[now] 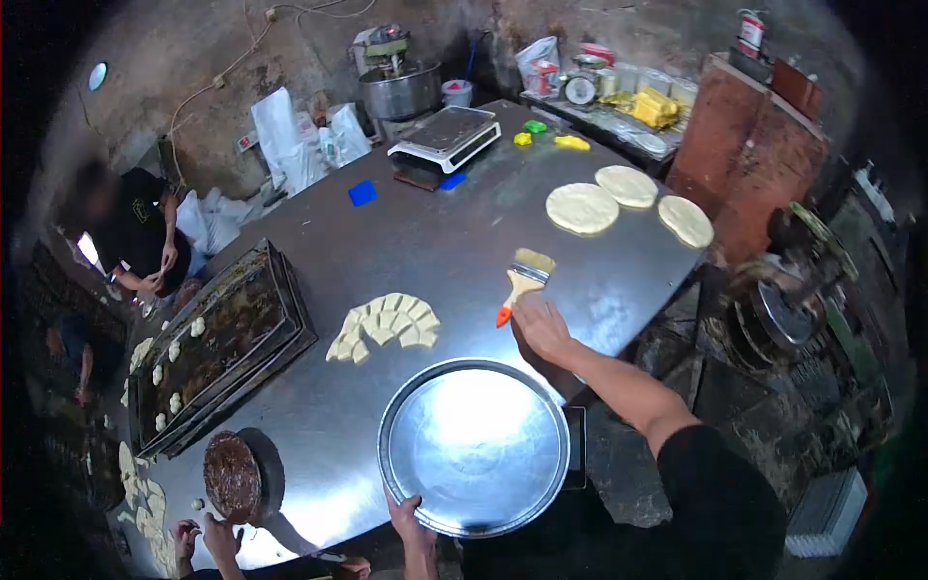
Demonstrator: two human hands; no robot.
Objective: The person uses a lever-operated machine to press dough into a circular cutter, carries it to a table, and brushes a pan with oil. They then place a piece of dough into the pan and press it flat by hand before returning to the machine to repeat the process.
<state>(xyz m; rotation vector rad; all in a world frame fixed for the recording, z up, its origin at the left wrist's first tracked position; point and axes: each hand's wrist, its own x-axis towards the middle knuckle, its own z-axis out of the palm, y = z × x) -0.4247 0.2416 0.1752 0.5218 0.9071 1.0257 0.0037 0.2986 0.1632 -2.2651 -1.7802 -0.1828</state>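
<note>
My left hand (413, 522) grips the near left rim of a large round metal pan (474, 483), tilted so its shiny inside faces me. To the right and farther in, my right hand (544, 331) is closed at the handle of a wide pastry brush (527, 278). Pale bristles point away from me and the orange handle end points toward the near left; my thumb is hidden. Left of the brush lies a fan of cut dough pieces (391, 324). Beyond it are three flat dough rounds, one of them a large dough disc (582, 209).
Stacked black baking trays (290, 319) with small dough pieces stand at left. A co-worker's hands (217, 541) work by a round dark-brown mass (232, 477). Another person (145, 227) stands beyond. A white scale (449, 135) and blue scrapers sit at the back.
</note>
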